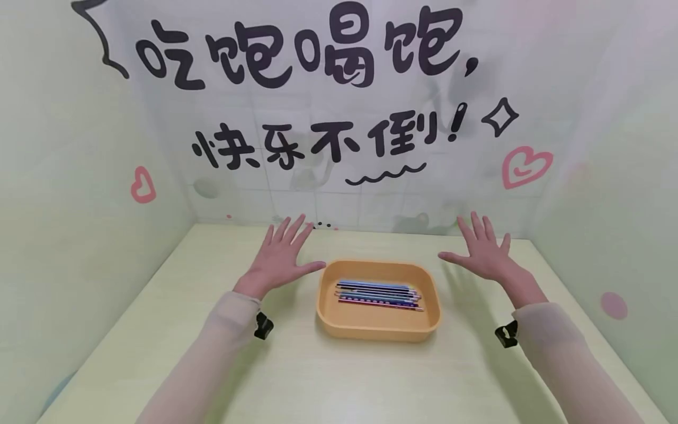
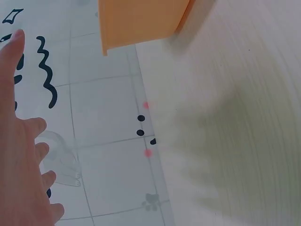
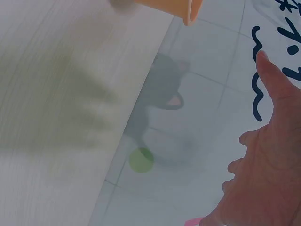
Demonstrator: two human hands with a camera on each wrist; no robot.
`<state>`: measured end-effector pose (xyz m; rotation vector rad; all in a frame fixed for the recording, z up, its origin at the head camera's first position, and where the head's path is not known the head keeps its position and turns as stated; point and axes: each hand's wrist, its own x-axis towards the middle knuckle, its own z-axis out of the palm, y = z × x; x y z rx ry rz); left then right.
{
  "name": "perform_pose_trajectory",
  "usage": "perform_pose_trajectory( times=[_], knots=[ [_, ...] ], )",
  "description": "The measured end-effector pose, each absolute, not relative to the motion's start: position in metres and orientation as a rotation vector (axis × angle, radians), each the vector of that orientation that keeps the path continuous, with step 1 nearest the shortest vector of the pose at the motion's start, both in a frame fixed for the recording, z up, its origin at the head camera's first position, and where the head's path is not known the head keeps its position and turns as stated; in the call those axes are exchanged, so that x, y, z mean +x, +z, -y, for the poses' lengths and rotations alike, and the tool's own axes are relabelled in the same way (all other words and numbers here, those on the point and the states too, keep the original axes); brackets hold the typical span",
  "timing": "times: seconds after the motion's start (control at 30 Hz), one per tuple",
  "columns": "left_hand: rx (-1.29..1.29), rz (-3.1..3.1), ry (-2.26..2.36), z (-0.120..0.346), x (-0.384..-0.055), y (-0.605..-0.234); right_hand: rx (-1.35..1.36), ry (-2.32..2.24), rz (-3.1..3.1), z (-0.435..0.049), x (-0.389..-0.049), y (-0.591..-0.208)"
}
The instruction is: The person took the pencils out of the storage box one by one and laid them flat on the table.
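Note:
An orange rectangular tray [image 1: 379, 333] with rounded corners stands on the table between the two hands. Inside it several pencils [image 1: 378, 294], mostly blue with some dark and a red one, lie side by side in a loose bundle. My left hand [image 1: 281, 259] is held above the table to the left of the tray, fingers spread and thumb pointing toward the tray's rim. On the other side, my right hand [image 1: 484, 253] hovers with spread fingers, its thumb toward the tray. Neither hand holds anything. Both wrist views show part of the tray's orange wall [image 2: 141, 23] near the top.
The pale wood-grain table [image 1: 371, 383] ends at a white back wall [image 1: 339, 206] printed with large dark characters. Pale green side walls [image 1: 79, 206] enclose it left and right. Black wrist devices [image 1: 263, 325] hang under both sleeves. Shadows of the arms fall on the table.

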<state>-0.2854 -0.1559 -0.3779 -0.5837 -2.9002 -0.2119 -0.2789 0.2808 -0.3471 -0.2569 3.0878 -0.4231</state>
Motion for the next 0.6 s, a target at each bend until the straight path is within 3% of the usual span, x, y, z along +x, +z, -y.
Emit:
perform_pose_trajectory(
  times=[0.6],
  knots=[
    [-0.657, 2.916, -0.161, 0.1468, -0.2852, -0.3784, -0.304, -0.482, -3.055, -0.2757, -0.2827, -0.3516]
  ],
)
